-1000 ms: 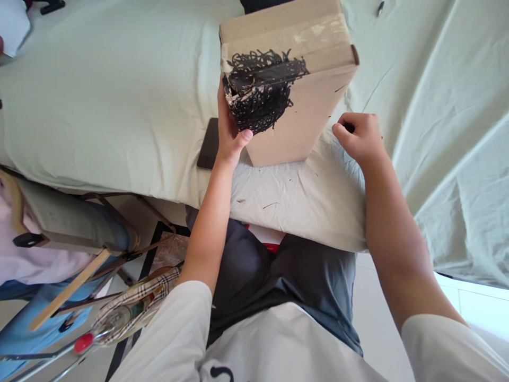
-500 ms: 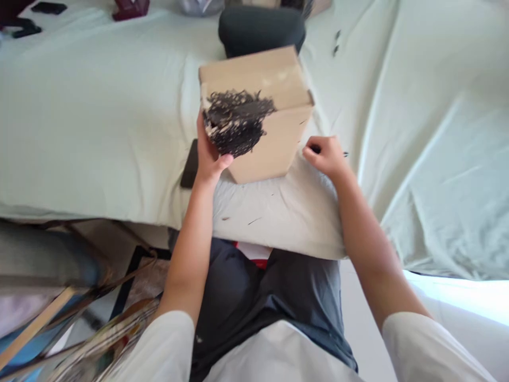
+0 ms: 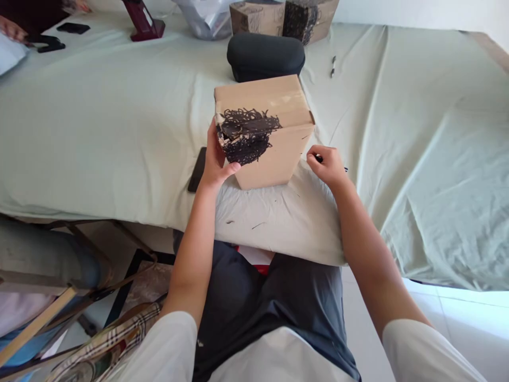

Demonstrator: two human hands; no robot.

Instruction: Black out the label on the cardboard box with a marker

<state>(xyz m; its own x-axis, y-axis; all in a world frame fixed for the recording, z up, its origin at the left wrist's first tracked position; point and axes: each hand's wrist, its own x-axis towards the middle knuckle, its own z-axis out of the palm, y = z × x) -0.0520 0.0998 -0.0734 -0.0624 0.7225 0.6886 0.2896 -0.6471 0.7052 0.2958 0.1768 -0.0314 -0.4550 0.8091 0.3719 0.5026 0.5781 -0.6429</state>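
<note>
One cardboard box: standing at the near side of the desk; upper left corner torn and covered in dense black scribble; far side and base hidden.
Left hand: gripping the box at that corner, thumb on the near face, other fingers mostly out of sight behind it.
Right hand: closed in a fist around a dark slim object, just beside the box; only the ends show, too little to identify.
Flat black device: left of the box, partly covered by the left hand.
Black case: rounded, behind the box; lower edge partly blocked, contact between the two cannot be told.
Back row: dark red stand, top cropped; translucent plastic bundle, contents unclear; scribbled carton, cut by the frame.
Far left corner: co-worker's hand, cropped at the edge.
Desk covering: pale green cloth, creased, dark specks near the front; pen lying right of the case.
Room: pale tiled floor lower right; folding chair and plaid bag lower left, both cut off.
</note>
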